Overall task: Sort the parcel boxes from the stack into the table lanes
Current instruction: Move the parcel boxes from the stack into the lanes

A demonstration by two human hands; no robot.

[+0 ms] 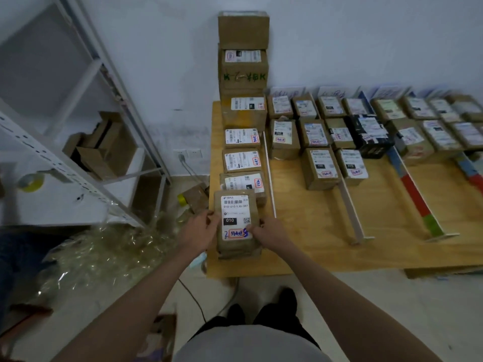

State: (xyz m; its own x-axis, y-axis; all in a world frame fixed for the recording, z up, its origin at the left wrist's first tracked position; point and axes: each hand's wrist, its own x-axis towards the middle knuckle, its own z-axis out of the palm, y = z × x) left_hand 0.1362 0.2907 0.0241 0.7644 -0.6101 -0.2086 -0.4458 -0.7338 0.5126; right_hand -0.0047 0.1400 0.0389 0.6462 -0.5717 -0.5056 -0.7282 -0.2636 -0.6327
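A brown parcel box (236, 223) with a white label marked 010 sits at the near end of the leftmost lane on the wooden table (313, 231). My left hand (200, 231) grips its left side and my right hand (264, 233) grips its right side. Behind it, a row of labelled boxes (241, 160) runs back to a tall stack (243, 61) against the wall. Other lanes to the right hold several sorted boxes (321, 168).
White divider strips (350, 205) and a coloured one (415, 194) separate the lanes. A metal shelf (86, 121) with cardboard stands at left. Crumpled clear plastic (99, 257) and cables lie on the floor. My feet (261, 309) are near the table's front edge.
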